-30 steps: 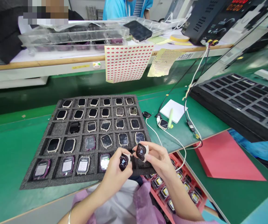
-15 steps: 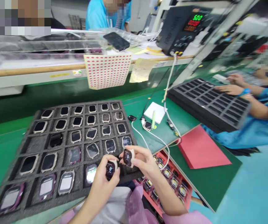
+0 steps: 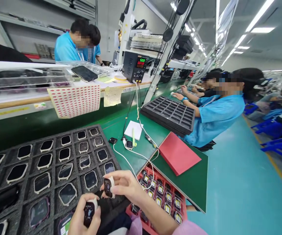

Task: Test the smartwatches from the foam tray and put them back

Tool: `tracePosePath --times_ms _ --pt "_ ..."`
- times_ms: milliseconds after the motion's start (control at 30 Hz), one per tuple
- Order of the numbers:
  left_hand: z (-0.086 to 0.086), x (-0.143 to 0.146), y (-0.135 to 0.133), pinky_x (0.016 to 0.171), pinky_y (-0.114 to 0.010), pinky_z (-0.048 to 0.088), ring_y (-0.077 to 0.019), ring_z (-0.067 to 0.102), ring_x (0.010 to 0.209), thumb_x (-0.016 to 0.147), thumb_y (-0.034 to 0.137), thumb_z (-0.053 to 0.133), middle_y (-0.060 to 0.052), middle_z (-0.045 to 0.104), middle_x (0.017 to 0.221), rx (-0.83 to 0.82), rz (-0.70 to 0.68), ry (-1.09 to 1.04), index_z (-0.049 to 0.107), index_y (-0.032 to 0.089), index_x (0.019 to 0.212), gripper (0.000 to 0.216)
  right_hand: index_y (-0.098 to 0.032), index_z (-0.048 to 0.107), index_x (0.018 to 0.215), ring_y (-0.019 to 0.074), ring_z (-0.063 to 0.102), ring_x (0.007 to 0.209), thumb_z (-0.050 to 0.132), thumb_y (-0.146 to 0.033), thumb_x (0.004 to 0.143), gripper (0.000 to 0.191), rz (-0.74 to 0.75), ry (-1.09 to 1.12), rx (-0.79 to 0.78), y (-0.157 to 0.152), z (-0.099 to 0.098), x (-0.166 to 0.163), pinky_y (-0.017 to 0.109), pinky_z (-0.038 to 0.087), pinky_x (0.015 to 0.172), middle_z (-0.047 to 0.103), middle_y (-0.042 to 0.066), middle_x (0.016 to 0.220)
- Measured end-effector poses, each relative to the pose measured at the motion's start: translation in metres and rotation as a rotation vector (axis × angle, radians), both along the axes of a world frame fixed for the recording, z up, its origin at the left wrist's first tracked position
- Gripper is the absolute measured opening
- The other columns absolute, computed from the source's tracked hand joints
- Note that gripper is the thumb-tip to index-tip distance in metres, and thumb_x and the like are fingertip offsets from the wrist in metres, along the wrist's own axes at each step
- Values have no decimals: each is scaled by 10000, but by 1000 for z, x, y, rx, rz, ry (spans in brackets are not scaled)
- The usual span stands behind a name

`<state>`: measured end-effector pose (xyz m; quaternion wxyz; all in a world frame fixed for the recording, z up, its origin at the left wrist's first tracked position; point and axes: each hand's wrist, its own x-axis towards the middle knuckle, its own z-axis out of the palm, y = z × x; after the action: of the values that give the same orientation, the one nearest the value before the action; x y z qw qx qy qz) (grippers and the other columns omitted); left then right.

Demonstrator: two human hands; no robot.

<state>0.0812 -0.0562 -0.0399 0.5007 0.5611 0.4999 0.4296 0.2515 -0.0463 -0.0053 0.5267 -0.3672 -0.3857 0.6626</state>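
My left hand (image 3: 86,213) is closed around a smartwatch (image 3: 89,212) without a strap, its dark screen lit with a small graphic and facing up. A second smartwatch (image 3: 108,187), pale at the side and also lit, is pinched between the thumb and fingers of my right hand (image 3: 124,186). Both hands are over the near right corner of a dark grey foam tray (image 3: 78,204). Light-framed watches and a few purple-framed ones, such as this watch (image 3: 40,211), lie in its compartments.
Right of my hands sits a red tray (image 3: 164,191) of watch parts. White cables (image 3: 131,164) loop over the green bench near a white pad (image 3: 134,130). Beyond are a red folder (image 3: 178,153), a black compartment tray (image 3: 169,114), a power supply (image 3: 133,67) and a co-worker in blue (image 3: 219,111).
My view has swung up and to the right, bringing the room and the co-workers into sight. Both hands still hold their smartwatches.
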Motion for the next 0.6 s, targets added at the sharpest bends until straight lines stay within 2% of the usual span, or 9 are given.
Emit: tracePosePath --times_ms 100,367,467,600 --pt "-1 -1 0 490 -253 370 -144 438 469 767 633 546 34 517 599 4 11 11 548 218 876 429 -130 677 1084 209 692 731 813 -272 688 442 -8 2 19 0 0 0 329 523 694 725 117 904" --pt "15 -4 3 465 -244 403 -178 544 573 741 542 629 -9 567 720 -91 -1 -62 553 220 893 364 -150 669 1099 214 697 730 791 -280 721 417 -1 34 40 -1 6 0 339 530 702 720 108 904" --pt "18 -2 4 442 -230 392 -144 505 512 750 497 637 5 538 700 -100 -24 -85 548 212 879 324 -161 668 1098 211 697 748 769 -253 747 377 16 30 52 -1 8 2 336 532 716 718 108 937" --pt "23 3 4 398 -209 379 -98 426 422 790 441 618 38 496 668 -201 -56 -165 495 212 1035 357 -179 639 1138 239 696 845 711 -252 811 343 60 23 65 1 14 4 382 526 794 707 123 1005"
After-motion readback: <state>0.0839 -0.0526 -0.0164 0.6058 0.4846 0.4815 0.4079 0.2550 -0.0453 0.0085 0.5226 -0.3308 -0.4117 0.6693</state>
